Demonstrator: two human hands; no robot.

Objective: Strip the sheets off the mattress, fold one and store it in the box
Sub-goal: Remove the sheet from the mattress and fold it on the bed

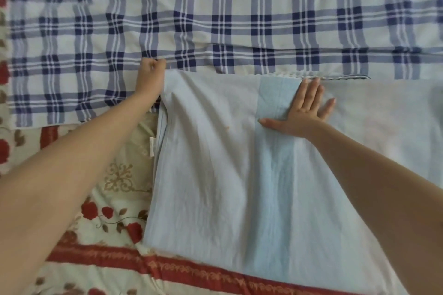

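- A pale blue sheet (215, 151), folded into a broad panel, lies flat on the bed, filling the near right of the view.
- The left hand (151, 72) is clenched on its far left corner.
- The right hand (305, 110) presses flat on it near the far edge, fingers straight and spread.
- A blue-and-white plaid sheet (215, 7) lies spread beyond it.
- A red-flowered cover (107, 223) shows at near left.

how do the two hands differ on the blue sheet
The left hand is curled, gripping the far corner of the blue sheet; the right hand lies flat, fingers spread. The left hand sits at the sheet's edge, the right hand further in, on its darker stripe. Both touch that sheet.
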